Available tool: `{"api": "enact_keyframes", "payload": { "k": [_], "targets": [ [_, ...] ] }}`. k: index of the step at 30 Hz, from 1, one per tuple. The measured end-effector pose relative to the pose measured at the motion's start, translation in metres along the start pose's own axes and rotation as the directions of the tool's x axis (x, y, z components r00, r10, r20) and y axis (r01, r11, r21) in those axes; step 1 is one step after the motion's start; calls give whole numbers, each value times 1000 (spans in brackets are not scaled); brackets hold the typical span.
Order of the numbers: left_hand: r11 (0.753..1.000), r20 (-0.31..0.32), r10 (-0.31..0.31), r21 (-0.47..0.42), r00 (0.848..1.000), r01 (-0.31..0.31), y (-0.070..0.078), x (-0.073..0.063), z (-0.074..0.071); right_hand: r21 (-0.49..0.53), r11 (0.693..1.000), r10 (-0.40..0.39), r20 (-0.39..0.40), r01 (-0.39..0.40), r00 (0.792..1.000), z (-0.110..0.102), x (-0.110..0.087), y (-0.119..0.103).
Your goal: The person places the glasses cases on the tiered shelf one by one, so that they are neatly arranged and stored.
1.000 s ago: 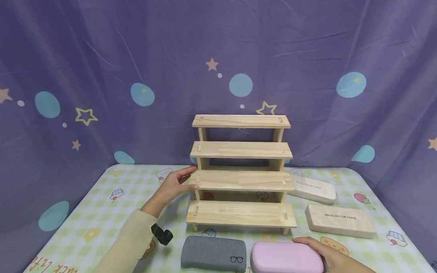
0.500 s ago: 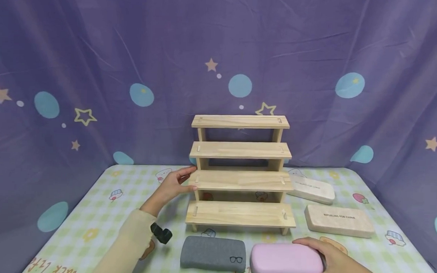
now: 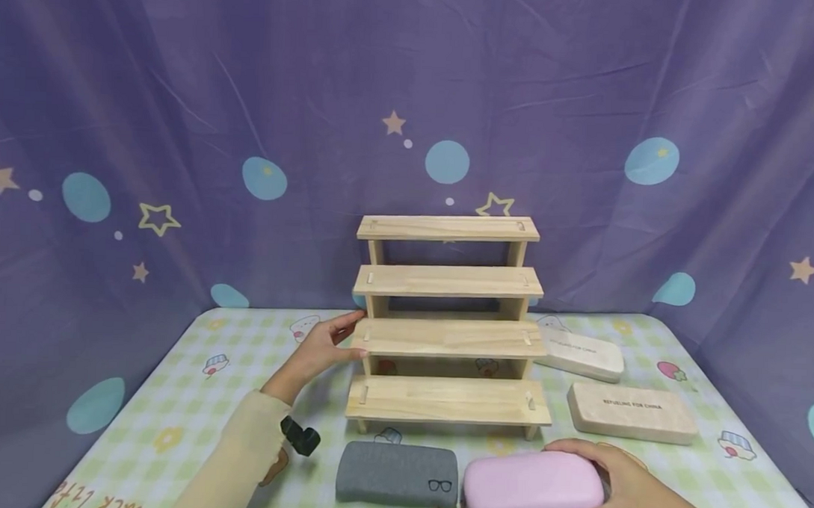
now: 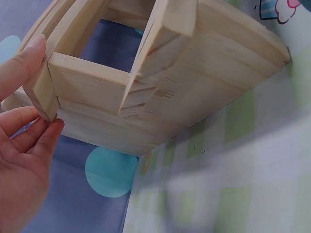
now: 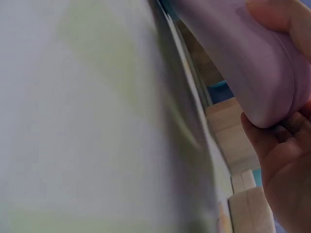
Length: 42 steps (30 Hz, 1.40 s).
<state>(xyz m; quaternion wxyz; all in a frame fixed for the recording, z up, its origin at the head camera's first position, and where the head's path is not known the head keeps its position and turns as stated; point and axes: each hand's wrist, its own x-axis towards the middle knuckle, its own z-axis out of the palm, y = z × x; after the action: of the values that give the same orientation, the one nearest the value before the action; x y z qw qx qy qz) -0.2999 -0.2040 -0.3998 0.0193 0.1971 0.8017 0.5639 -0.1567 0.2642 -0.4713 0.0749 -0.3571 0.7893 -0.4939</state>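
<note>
My left hand (image 3: 321, 346) pinches the left end of a board on the four-tier wooden display stand (image 3: 453, 336), thumb on one side and fingers on the other, as the left wrist view shows. A pink glasses case (image 3: 533, 486) is gripped at its right end by my right hand (image 3: 624, 487). In the right wrist view the pink case (image 5: 257, 63) is raised at a slant off the cloth. Just left of it lies a grey fabric glasses case (image 3: 395, 474) with a small glasses print.
Two cream cases with lettering lie right of the stand: a nearer one (image 3: 633, 413) and a farther one (image 3: 578, 355) partly behind the stand. A green-checked cloth (image 3: 241, 368) covers the table. A purple curtain (image 3: 318, 94) hangs close behind.
The pink case has come up and tilted a little in my right hand, its left end shifting toward the grey case. My left hand stays on the stand.
</note>
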Motion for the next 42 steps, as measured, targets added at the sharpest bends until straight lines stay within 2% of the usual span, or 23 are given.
{"api": "enact_keyframes", "payload": {
  "k": [5,10,15,25,30,32,34,39,42],
  "targets": [
    [1000,7,1,21,1000,-1,1,-1,0,97,993,-66,-1,66,998,-8,9,-7],
    [998,23,6,66,1000,-8,2,-1,-1,217,970,-115,-8,114,993,-18,23,-15],
    [997,34,13,74,999,-15,2,0,-2,209,965,-155,-48,161,987,-27,37,-26],
    [997,29,-3,80,1000,0,2,1,-2,131,972,-166,-210,196,964,-46,67,-62],
    [997,19,-12,77,1000,10,0,1,-3,40,992,-105,-308,123,946,-58,86,-79],
    [997,18,-8,79,1000,7,-1,1,-3,24,998,-54,-334,66,941,-64,93,-85],
    [997,14,-4,74,1000,3,-1,0,-4,3,999,-35,-346,39,938,-71,102,-90],
    [997,2,-14,74,1000,13,-1,-1,-3,44,998,-37,-336,54,941,-90,128,-100],
    [996,1,-18,82,1000,18,0,-1,-2,87,994,-40,-310,70,950,-101,144,-103]
  ]
}}
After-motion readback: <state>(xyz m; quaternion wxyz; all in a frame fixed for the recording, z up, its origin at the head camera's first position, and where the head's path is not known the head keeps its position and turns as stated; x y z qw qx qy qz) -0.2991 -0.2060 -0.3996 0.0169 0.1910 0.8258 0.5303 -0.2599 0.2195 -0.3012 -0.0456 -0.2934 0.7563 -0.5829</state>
